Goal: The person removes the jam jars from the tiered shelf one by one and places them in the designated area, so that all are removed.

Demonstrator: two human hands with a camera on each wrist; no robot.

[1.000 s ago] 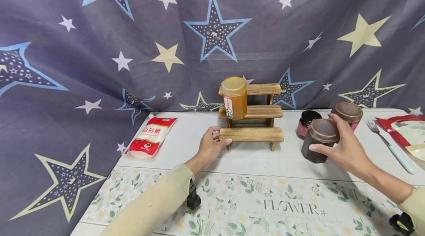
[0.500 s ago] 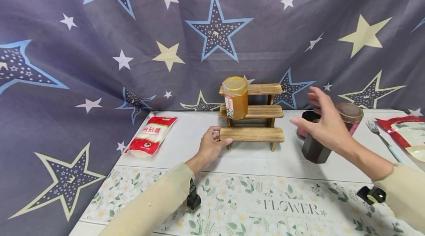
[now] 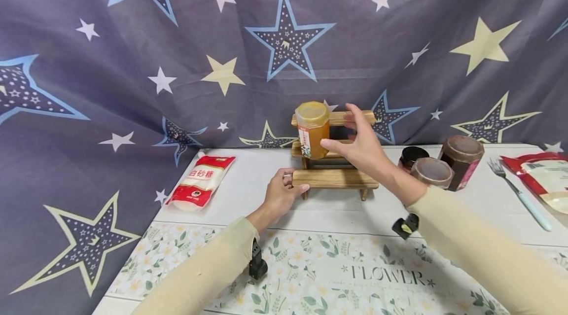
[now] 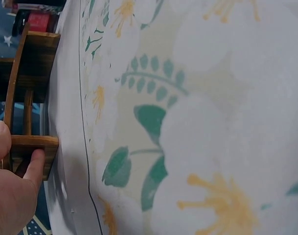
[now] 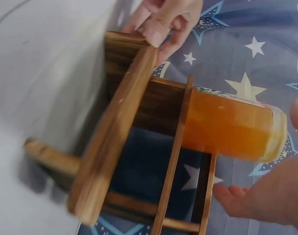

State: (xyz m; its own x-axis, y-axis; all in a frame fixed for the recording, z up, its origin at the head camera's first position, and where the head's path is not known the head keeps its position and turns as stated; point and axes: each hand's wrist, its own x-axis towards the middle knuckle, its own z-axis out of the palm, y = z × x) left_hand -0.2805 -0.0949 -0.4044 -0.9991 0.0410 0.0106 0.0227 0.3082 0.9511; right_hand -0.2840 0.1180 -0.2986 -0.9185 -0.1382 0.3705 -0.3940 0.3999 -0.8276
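A three-step wooden shelf (image 3: 336, 179) stands near the back of the table. My left hand (image 3: 280, 195) pinches the left end of its lowest step, thumb on one side and fingers on the other, as the left wrist view shows too. A honey jar (image 3: 313, 132) with a yellow lid sits upright on the middle step, at the left. My right hand (image 3: 361, 145) is beside the jar with thumb and fingers spread. In the right wrist view a gap shows between the fingers (image 5: 232, 198) and the jar; the thumb lies near the lid.
Right of the shelf stand a small black-lidded jar (image 3: 412, 156) and two dark jars with brown lids, one in front (image 3: 432, 172) and one behind (image 3: 463, 162). A fork (image 3: 523, 196) and a red-and-white bag (image 3: 543, 179) lie farther right. A sugar bag (image 3: 201, 182) lies left.
My right hand has let go of the front dark jar, risen and moved left to the honey jar. The left hand keeps its place on the shelf.
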